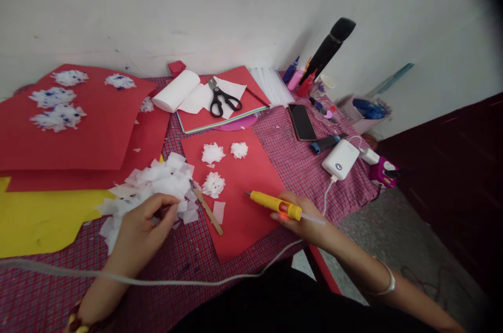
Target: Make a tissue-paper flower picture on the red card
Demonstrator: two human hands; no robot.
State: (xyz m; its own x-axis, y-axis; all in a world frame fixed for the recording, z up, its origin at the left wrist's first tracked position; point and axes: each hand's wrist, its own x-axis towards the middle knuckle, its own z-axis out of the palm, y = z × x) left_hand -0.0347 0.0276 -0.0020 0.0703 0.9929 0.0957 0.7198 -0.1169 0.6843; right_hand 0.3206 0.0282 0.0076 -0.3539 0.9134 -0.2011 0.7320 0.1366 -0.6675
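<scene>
My right hand (302, 217) is closed around a yellow glue gun (271, 203), its tip pointing left over a red paper sheet (243, 207). Three white tissue flowers (213, 153) lie on that sheet. My left hand (143, 231) reaches into a pile of white tissue squares (157, 181), fingers pinched together among the pieces; what they hold is hidden. A wooden stick (208, 210) lies between the pile and the red sheet, beside one loose tissue square (218, 211).
Large red sheets (98, 128) with blue-speckled tissue flowers lie at the left, over yellow paper (39, 217). Scissors (222, 98), a tissue roll (176, 90), a phone (302, 121), a white power bank (340, 160), glue bottles (298, 78) and a black bottle (328, 47) stand behind. The table's edge drops at the right.
</scene>
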